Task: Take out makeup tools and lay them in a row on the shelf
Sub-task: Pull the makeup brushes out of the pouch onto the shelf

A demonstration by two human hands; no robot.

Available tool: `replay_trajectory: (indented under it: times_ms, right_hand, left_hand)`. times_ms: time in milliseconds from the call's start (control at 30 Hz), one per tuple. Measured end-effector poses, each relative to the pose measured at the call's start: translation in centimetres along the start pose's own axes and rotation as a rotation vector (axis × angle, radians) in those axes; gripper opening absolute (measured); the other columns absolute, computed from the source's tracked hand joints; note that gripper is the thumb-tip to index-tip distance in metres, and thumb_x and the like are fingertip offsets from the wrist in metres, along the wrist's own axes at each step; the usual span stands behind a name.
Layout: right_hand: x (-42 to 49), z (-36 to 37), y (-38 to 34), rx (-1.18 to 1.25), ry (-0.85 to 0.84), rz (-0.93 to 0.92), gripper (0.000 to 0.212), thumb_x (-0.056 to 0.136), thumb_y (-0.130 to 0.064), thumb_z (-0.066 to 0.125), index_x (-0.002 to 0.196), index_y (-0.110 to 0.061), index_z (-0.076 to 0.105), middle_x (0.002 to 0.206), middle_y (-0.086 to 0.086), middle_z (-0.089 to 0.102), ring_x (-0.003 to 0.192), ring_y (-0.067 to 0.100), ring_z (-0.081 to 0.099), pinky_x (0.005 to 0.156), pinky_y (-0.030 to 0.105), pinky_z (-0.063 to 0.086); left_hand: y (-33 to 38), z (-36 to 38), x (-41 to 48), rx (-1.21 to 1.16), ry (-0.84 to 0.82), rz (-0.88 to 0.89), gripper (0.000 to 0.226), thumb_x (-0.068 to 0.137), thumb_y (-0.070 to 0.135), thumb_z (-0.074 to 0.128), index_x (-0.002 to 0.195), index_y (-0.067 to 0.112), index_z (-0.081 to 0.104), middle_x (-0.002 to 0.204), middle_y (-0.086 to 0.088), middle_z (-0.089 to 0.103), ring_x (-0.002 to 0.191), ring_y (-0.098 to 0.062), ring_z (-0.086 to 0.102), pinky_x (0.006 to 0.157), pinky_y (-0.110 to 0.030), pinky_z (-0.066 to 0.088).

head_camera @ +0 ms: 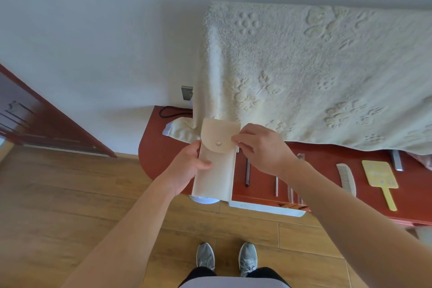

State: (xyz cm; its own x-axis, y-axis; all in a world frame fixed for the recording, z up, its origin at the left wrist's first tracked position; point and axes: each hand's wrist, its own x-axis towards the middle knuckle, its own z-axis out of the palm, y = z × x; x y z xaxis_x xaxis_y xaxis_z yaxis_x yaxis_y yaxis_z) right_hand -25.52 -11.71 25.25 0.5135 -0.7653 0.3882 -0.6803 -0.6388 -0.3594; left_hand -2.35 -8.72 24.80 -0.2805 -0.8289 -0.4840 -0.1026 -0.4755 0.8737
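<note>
Carefully now: left hand (189, 166) gripping pouch (214, 170), right hand (259, 147) fingers pinching its flap; fumbling risks dropping it onto tools along shelf (327, 166) front edge.

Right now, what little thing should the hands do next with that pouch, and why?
Probably press the flap down so the snap closes, then set the pouch aside. The left hand grips its side while the right hand pinches the flap edge beside the snap. Slim tools, a comb and a yellow mirror already lie in a row on the red shelf, so it looks emptied.
</note>
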Motion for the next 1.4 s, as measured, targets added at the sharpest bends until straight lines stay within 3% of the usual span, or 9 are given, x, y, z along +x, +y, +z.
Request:
replay_trajectory:
  times_ms: [200,333,400,567,700,800,1067,1200,1400]
  right_hand:
    - [-0.8,-0.9,1.3,0.014,0.016,0.125,0.024,0.083,-0.001,0.068,0.104,-0.010,0.073,0.093,0.004,0.066,0.073,0.018,0.061,0.063,0.030,0.052]
    - [-3.3,-1.1,4.1,-0.044,-0.064,0.325,0.020,0.089,-0.011,0.064,0.107,-0.012,0.072,0.098,0.001,0.064,0.081,0.018,0.063,0.074,0.037,0.055]
    - [-5.1,-0.9,5.8,-0.070,-0.168,0.485,0.023,0.094,-0.019,0.058,0.113,-0.015,0.069,0.105,-0.001,0.062,0.089,0.018,0.061,0.081,0.031,0.050]
    - [-10.1,-0.2,9.2,-0.144,-0.406,0.794,0.024,0.094,-0.027,0.049,0.109,-0.023,0.067,0.107,-0.002,0.059,0.096,0.022,0.062,0.081,0.031,0.047]
    - [-13.1,0.2,10.8,-0.178,-0.472,0.928,0.024,0.093,-0.024,0.048,0.107,-0.017,0.066,0.095,-0.001,0.054,0.084,0.021,0.056,0.073,0.030,0.045]
    - [-14.5,0.7,11.4,-0.158,-0.460,0.995,0.025,0.094,-0.024,0.048,0.111,-0.018,0.064,0.102,0.002,0.057,0.088,0.022,0.057,0.077,0.034,0.048]
    - [-16.7,1.6,14.1,-0.179,-0.575,1.004,0.062,0.091,-0.024,0.061,0.147,-0.014,0.036,0.147,0.009,0.038,0.134,0.029,0.037,0.107,0.041,0.039]
    - [-17.9,2.2,15.1,-0.209,-0.676,0.939,0.078,0.088,-0.033,0.067,0.151,-0.014,0.025,0.154,0.006,0.027,0.139,0.029,0.028,0.109,0.040,0.038]
    - [-18.4,2.4,15.7,-0.231,-0.665,0.906,0.080,0.088,-0.039,0.067,0.151,-0.016,0.024,0.153,0.004,0.024,0.137,0.027,0.028,0.106,0.038,0.042]
  left_hand:
    - [-0.3,-0.4,1.1,-0.129,-0.034,0.010,0.060,0.074,0.005,0.064,0.133,0.018,0.058,0.125,-0.012,0.068,0.117,-0.032,0.064,0.105,-0.057,0.046]
    - [-0.3,-0.1,2.3,-0.226,-0.018,0.000,0.054,0.085,0.039,0.070,0.134,0.019,0.060,0.128,-0.009,0.067,0.121,-0.030,0.063,0.104,-0.053,0.047]
    - [-0.4,0.3,3.0,-0.189,0.067,-0.021,0.055,0.082,0.047,0.072,0.130,0.021,0.062,0.124,-0.004,0.070,0.116,-0.025,0.066,0.105,-0.053,0.047]
    - [-1.2,1.6,4.9,-0.051,0.226,-0.006,0.030,0.090,0.040,0.070,0.115,0.023,0.070,0.106,0.003,0.076,0.104,-0.021,0.071,0.096,-0.047,0.054]
    - [-2.6,2.6,6.6,0.040,0.316,-0.024,0.023,0.089,0.040,0.070,0.104,0.023,0.073,0.100,0.003,0.076,0.099,-0.020,0.071,0.096,-0.049,0.054]
    - [-3.9,3.4,7.8,0.082,0.345,-0.059,0.021,0.090,0.040,0.068,0.102,0.023,0.071,0.101,0.002,0.074,0.098,-0.020,0.069,0.095,-0.048,0.053]
    - [-7.6,4.5,10.2,0.117,0.435,-0.150,0.015,0.090,0.038,0.066,0.097,0.024,0.070,0.096,0.001,0.073,0.092,-0.025,0.070,0.086,-0.047,0.057]
    - [-9.0,4.7,11.1,0.107,0.488,-0.187,0.017,0.089,0.035,0.068,0.095,0.020,0.069,0.095,-0.002,0.073,0.091,-0.027,0.070,0.080,-0.044,0.058]
    - [-10.3,5.2,12.0,0.064,0.532,-0.195,0.015,0.086,0.029,0.071,0.094,0.017,0.071,0.096,-0.005,0.074,0.087,-0.024,0.069,0.072,-0.037,0.054]
